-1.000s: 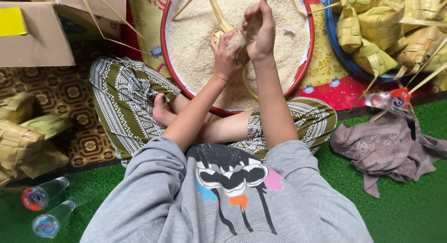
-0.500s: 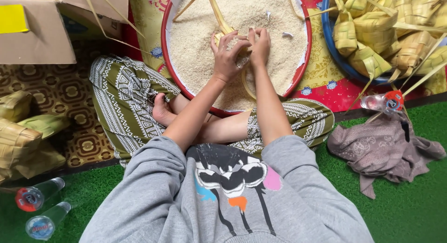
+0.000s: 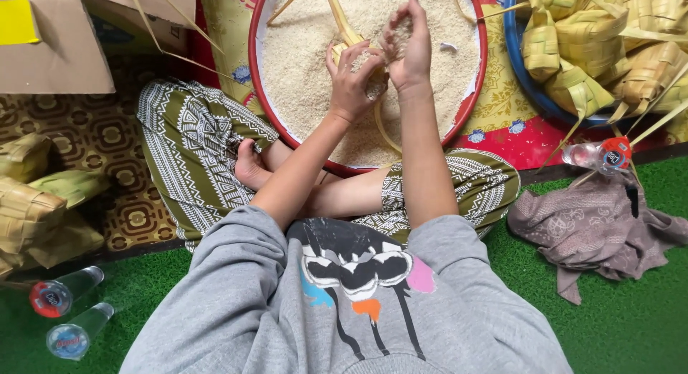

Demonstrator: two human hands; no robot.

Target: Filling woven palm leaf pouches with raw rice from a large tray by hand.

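Both cupped: left hand (image 3: 353,80) round woven pouch (image 3: 345,53)

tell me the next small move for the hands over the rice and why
Probably let the right hand trickle its rice into the woven leaf pouch that the left hand holds. The right fingers are pinched just above the pouch's opening, both over the red-rimmed basin, so spilled grains should fall back in.

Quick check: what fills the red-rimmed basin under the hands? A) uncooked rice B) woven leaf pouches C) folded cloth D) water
A: the red-rimmed basin is covered with white rice grains, and the left hand and right hand work a palm-leaf pouch over it.
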